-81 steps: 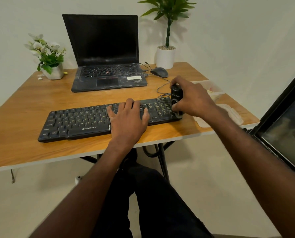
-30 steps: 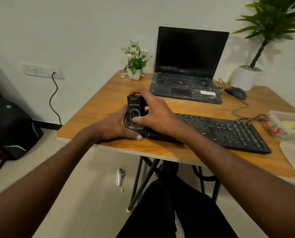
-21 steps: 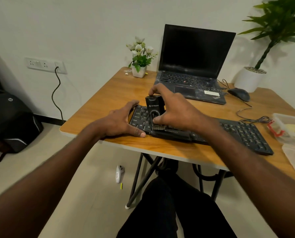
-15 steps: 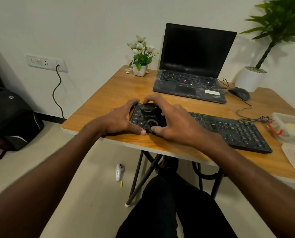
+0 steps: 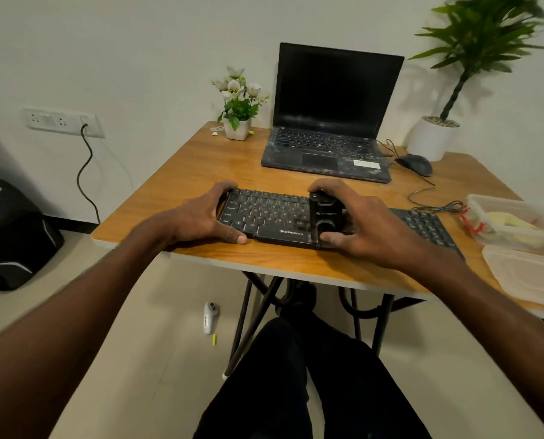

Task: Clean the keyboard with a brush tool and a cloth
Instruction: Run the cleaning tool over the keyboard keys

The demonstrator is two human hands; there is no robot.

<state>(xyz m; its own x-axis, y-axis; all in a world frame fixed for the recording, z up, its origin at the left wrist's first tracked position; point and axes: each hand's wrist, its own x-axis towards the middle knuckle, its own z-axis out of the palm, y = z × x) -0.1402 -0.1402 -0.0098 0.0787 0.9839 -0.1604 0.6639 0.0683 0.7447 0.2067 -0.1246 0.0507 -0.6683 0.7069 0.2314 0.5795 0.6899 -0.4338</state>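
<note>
Keyboard point(image 5: 296, 217), black, lies along the near edge of the wooden bench point(image 5: 182, 172) at mid-frame. Left hand point(image 5: 197, 218) clasps its left end, thumb on the front edge. Right hand point(image 5: 362, 226) grips a black brush tool point(image 5: 325, 217) upright on the keys; its bristles seem hidden. A closed-screen-dark laptop point(image 5: 330, 122) stands behind, upper centre.

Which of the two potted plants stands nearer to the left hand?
The small flowering plant with white blossoms, left of the laptop. The tall leafy plant stands at the far right corner, beyond the mouse.
</note>
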